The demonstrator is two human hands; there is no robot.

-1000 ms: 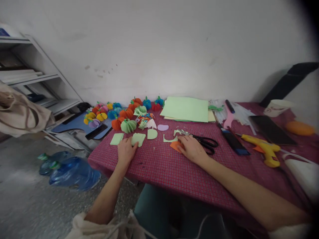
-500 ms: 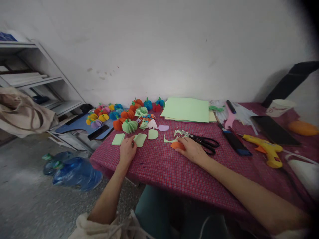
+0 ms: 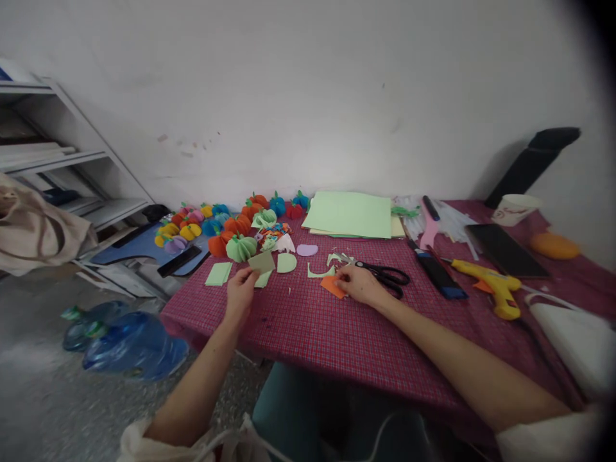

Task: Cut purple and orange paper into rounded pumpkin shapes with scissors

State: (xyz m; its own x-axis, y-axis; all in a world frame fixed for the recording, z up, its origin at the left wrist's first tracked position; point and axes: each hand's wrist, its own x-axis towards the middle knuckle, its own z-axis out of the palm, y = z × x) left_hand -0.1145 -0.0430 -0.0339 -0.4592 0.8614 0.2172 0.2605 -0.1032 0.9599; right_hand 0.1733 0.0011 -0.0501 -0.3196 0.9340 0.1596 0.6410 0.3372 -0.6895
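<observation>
My left hand (image 3: pixel 240 289) pinches a small light green paper piece (image 3: pixel 262 262), raised above another green piece on the table. An orange paper piece (image 3: pixel 332 286) is gripped at its right side by my right hand (image 3: pixel 359 282). Black-handled scissors (image 3: pixel 385 273) lie just beyond that hand, their blades by curved green paper scraps (image 3: pixel 320 271). Between the hands rest a rounded green cut-out (image 3: pixel 287 262) and a lilac cut-out (image 3: pixel 307 250). To the left sits a stack of green paper squares (image 3: pixel 219 274).
Paper pumpkins (image 3: pixel 240 247) in several colours crowd the back left. Green paper sheets (image 3: pixel 351 213) lie against the wall. On the right are a yellow glue gun (image 3: pixel 495 285), a dark phone (image 3: pixel 505 250), a paper cup (image 3: pixel 516 209) and a white box (image 3: pixel 572 340). Blue water bottles (image 3: pixel 137 343) lie on the floor.
My left hand has lifted a green paper piece off the table. My right hand has closed on the orange paper, which now shows more fully. The view has shifted slightly.
</observation>
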